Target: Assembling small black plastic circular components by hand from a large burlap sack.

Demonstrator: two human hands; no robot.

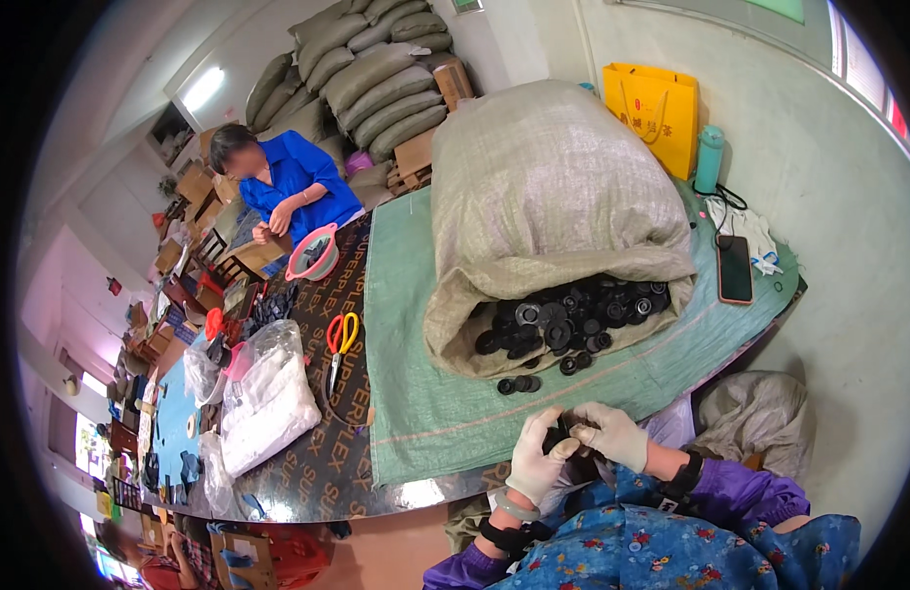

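A small dark piece, its exact shape mostly hidden by fingers, is at the lower centre of the frame, between two hands in white gloves. The left hand has its fingers curled and its thumb bent in, closed on the piece. The right hand meets it from the right, fingers bent and nearly together at the same spot; whether they grip the piece too, I cannot tell. Purple sleeves and a blue flower-patterned apron fill the lower edge.

Just above the hands, a few loose round black parts lie on a green woven sheet. Behind them, a heap of round black ring-like parts spills to the mouth of a bulging beige woven sack lying in the upper centre.

Right of the sack are a dark-screened phone, a teal bottle and a yellow paper bag. Left of the sheet, on a dark printed tabletop, lie yellow-and-red-handled scissors and a clear plastic bag of white contents. Farther up, a person in a blue shirt sits near a pink basket, before stacked full sacks.
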